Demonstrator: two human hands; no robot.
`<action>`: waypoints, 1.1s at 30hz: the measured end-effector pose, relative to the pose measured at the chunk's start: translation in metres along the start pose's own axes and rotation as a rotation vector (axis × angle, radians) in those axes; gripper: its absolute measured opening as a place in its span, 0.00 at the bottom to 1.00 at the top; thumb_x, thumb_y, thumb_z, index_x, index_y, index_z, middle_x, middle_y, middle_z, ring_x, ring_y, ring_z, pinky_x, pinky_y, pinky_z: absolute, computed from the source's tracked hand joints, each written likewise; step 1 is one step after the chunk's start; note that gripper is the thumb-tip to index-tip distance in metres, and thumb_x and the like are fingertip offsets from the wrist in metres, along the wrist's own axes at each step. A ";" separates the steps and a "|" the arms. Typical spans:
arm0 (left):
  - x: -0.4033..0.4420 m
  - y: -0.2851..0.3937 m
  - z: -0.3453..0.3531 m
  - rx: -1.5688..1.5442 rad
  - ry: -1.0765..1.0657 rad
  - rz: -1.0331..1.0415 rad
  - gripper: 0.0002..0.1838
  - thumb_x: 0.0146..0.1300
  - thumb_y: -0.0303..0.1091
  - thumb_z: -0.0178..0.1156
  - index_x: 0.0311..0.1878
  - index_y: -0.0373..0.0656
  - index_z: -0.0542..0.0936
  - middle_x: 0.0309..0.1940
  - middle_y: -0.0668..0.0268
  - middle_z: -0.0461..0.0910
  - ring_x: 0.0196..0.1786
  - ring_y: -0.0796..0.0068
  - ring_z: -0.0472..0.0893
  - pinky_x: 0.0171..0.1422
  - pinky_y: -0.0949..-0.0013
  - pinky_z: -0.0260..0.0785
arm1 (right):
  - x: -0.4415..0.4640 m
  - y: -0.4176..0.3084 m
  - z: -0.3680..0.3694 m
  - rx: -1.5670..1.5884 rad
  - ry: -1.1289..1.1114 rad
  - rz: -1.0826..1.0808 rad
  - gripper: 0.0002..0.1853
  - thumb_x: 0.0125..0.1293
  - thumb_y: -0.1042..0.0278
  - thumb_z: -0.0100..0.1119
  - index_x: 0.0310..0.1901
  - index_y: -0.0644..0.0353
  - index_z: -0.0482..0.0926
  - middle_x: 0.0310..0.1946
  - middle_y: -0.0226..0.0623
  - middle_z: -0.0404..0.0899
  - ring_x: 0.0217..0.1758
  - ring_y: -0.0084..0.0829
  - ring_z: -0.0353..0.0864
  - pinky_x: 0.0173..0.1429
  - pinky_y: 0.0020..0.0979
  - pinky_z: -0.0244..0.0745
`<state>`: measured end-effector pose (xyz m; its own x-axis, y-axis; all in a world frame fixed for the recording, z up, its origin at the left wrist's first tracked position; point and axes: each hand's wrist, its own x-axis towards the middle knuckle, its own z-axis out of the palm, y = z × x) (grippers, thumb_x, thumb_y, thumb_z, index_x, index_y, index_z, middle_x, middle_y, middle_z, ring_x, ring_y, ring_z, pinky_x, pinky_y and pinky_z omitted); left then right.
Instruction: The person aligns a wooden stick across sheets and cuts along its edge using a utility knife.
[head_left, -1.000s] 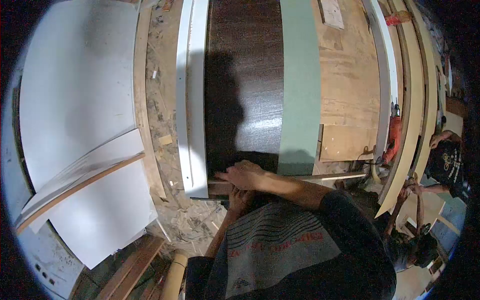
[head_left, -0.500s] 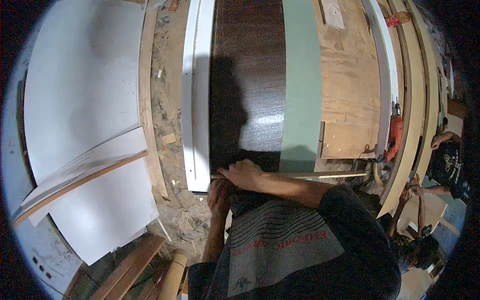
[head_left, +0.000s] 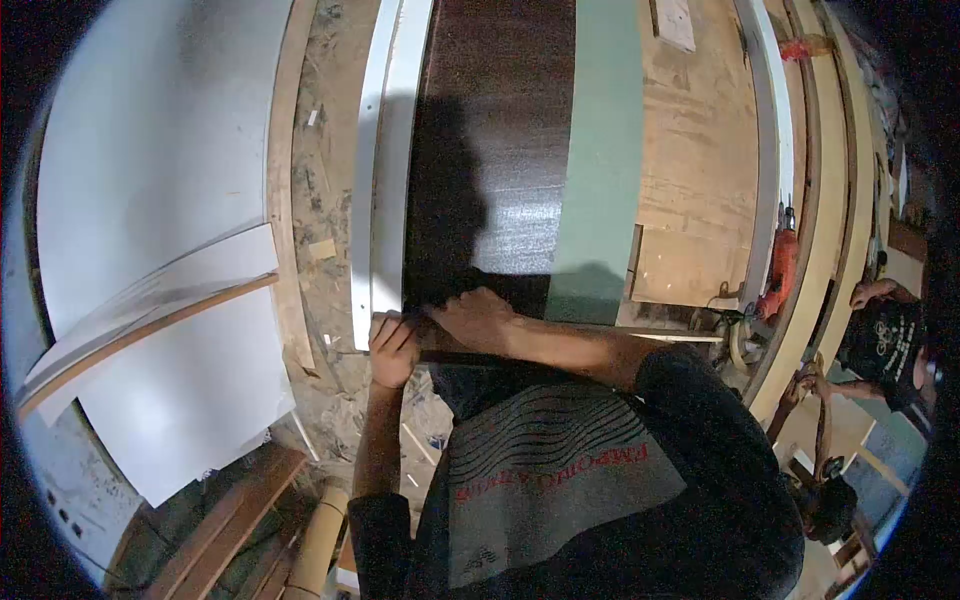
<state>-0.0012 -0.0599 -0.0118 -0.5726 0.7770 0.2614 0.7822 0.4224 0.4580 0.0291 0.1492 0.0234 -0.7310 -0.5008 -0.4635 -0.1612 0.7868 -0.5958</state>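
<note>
Head view: a person in a dark T-shirt (head_left: 560,500) with a grey printed panel leans over a long, glossy, dark brown board (head_left: 520,180). Clock directions run from the person's hands, with twelve straight ahead. The board stretches away toward twelve and one o'clock, its near end just by the hands, a shadow across its left part.

The left hand (head_left: 394,348) is at the near end of the white strips (head_left: 385,180), beside the board's near left corner, fingers curled inward. The right hand (head_left: 475,315) lies just right of it at the board's near edge, fingers bent and pointing toward the left hand. Whether either hand grips something small is hidden.

A pale green strip (head_left: 605,170) borders the board at one o'clock, with plywood (head_left: 695,150) beyond it at two. A red power tool (head_left: 780,270) lies near three o'clock, beside long pale boards (head_left: 825,200). A large white sheet (head_left: 150,180) lies at ten o'clock. At three o'clock, well apart, is a co-worker in a dark printed shirt (head_left: 885,335); another person (head_left: 830,505) is at four.
</note>
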 end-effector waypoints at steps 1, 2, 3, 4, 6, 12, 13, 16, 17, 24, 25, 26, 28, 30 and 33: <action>0.000 -0.006 0.003 -0.045 0.021 0.033 0.09 0.40 0.29 0.59 0.29 0.38 0.80 0.36 0.62 0.80 0.42 0.61 0.77 0.50 0.57 0.69 | -0.002 0.003 0.008 -0.043 0.078 0.000 0.22 0.67 0.56 0.50 0.57 0.59 0.73 0.31 0.46 0.83 0.35 0.42 0.85 0.36 0.42 0.80; -0.006 -0.011 0.006 -0.030 0.000 0.036 0.08 0.41 0.28 0.61 0.28 0.38 0.80 0.36 0.63 0.80 0.39 0.61 0.77 0.48 0.58 0.69 | -0.005 0.006 0.016 -0.081 0.152 -0.002 0.19 0.66 0.57 0.51 0.52 0.61 0.76 0.28 0.45 0.83 0.32 0.43 0.86 0.32 0.43 0.80; -0.006 -0.007 0.004 -0.029 -0.004 0.027 0.08 0.41 0.28 0.61 0.28 0.38 0.80 0.36 0.63 0.80 0.39 0.61 0.77 0.48 0.58 0.69 | -0.012 0.005 0.013 -0.077 0.145 -0.008 0.19 0.66 0.57 0.51 0.52 0.61 0.76 0.28 0.45 0.83 0.32 0.43 0.86 0.32 0.43 0.80; -0.003 -0.006 0.004 -0.023 0.012 0.021 0.07 0.42 0.28 0.63 0.28 0.39 0.81 0.36 0.65 0.81 0.39 0.62 0.76 0.47 0.59 0.68 | -0.019 0.006 0.007 -0.117 0.071 0.016 0.22 0.66 0.58 0.50 0.59 0.57 0.72 0.29 0.42 0.82 0.31 0.40 0.85 0.31 0.39 0.79; 0.000 -0.004 0.004 -0.021 0.025 0.012 0.06 0.43 0.27 0.64 0.29 0.40 0.82 0.36 0.66 0.81 0.38 0.63 0.76 0.46 0.59 0.68 | -0.032 0.012 0.009 -0.155 -0.007 0.040 0.27 0.66 0.58 0.49 0.66 0.53 0.67 0.30 0.39 0.82 0.31 0.37 0.84 0.31 0.35 0.77; 0.006 0.000 0.004 0.003 0.036 0.016 0.04 0.48 0.27 0.65 0.30 0.44 0.83 0.38 0.69 0.82 0.38 0.66 0.75 0.45 0.62 0.67 | -0.069 0.053 0.059 -0.068 0.051 -0.011 0.34 0.64 0.65 0.52 0.72 0.48 0.57 0.30 0.41 0.79 0.30 0.38 0.83 0.29 0.37 0.77; 0.003 -0.002 0.005 0.005 0.022 0.011 0.04 0.49 0.26 0.65 0.30 0.44 0.83 0.38 0.69 0.82 0.37 0.67 0.75 0.44 0.62 0.66 | -0.078 0.054 0.062 -0.084 0.087 -0.014 0.35 0.63 0.66 0.53 0.73 0.48 0.55 0.33 0.43 0.79 0.30 0.39 0.83 0.29 0.38 0.77; -0.003 -0.009 0.007 0.008 0.012 0.017 0.04 0.49 0.27 0.64 0.30 0.45 0.83 0.37 0.69 0.82 0.36 0.68 0.75 0.44 0.63 0.66 | -0.114 0.057 0.035 -0.106 0.001 0.050 0.37 0.62 0.69 0.54 0.73 0.49 0.54 0.36 0.45 0.78 0.30 0.39 0.82 0.28 0.38 0.77; -0.002 -0.009 0.009 0.011 0.023 0.029 0.04 0.49 0.27 0.64 0.30 0.45 0.83 0.37 0.68 0.82 0.35 0.68 0.75 0.43 0.63 0.66 | -0.128 0.058 0.023 -0.117 -0.117 0.115 0.38 0.61 0.70 0.54 0.73 0.49 0.54 0.37 0.45 0.78 0.29 0.39 0.82 0.28 0.38 0.78; 0.019 -0.002 0.003 -0.028 0.043 0.031 0.02 0.53 0.28 0.65 0.31 0.44 0.84 0.36 0.68 0.83 0.32 0.69 0.75 0.39 0.63 0.64 | -0.177 0.078 0.027 -0.103 -0.049 0.268 0.37 0.60 0.72 0.55 0.72 0.45 0.56 0.33 0.44 0.77 0.27 0.36 0.81 0.24 0.36 0.76; 0.014 -0.001 0.003 -0.006 0.038 0.057 0.02 0.53 0.28 0.65 0.31 0.44 0.84 0.36 0.68 0.83 0.32 0.70 0.74 0.39 0.63 0.64 | -0.180 0.079 0.028 -0.104 -0.029 0.232 0.32 0.63 0.69 0.52 0.70 0.44 0.59 0.31 0.45 0.78 0.30 0.41 0.82 0.29 0.41 0.78; 0.010 -0.001 0.004 0.005 0.014 0.031 0.03 0.52 0.30 0.67 0.31 0.44 0.84 0.36 0.68 0.83 0.32 0.70 0.75 0.38 0.62 0.64 | -0.181 0.082 0.028 -0.113 -0.005 0.194 0.28 0.66 0.65 0.49 0.68 0.43 0.62 0.30 0.46 0.79 0.32 0.45 0.83 0.34 0.46 0.80; 0.009 -0.001 0.004 -0.003 0.010 0.045 0.03 0.52 0.30 0.67 0.31 0.44 0.84 0.36 0.69 0.83 0.32 0.70 0.75 0.38 0.62 0.64 | -0.187 0.096 0.039 -0.079 0.037 0.167 0.30 0.65 0.67 0.49 0.70 0.42 0.60 0.29 0.46 0.79 0.33 0.46 0.83 0.35 0.46 0.80; 0.014 0.000 -0.001 -0.002 -0.021 0.067 0.05 0.51 0.29 0.67 0.33 0.46 0.84 0.38 0.69 0.83 0.34 0.68 0.76 0.39 0.62 0.65 | -0.184 0.099 0.031 -0.039 0.079 0.127 0.32 0.65 0.68 0.48 0.71 0.40 0.58 0.28 0.46 0.79 0.33 0.46 0.83 0.37 0.47 0.79; 0.007 -0.006 0.005 0.014 0.018 0.090 0.07 0.49 0.28 0.67 0.34 0.46 0.84 0.38 0.68 0.83 0.35 0.68 0.76 0.40 0.62 0.65 | -0.164 0.077 -0.004 0.046 0.118 0.267 0.36 0.62 0.70 0.49 0.73 0.39 0.55 0.29 0.45 0.80 0.34 0.47 0.83 0.39 0.47 0.79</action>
<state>-0.0088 -0.0548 -0.0169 -0.5040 0.8036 0.3165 0.8341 0.3577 0.4200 0.1344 0.2929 0.0563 -0.8161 -0.2304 -0.5300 0.0757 0.8665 -0.4934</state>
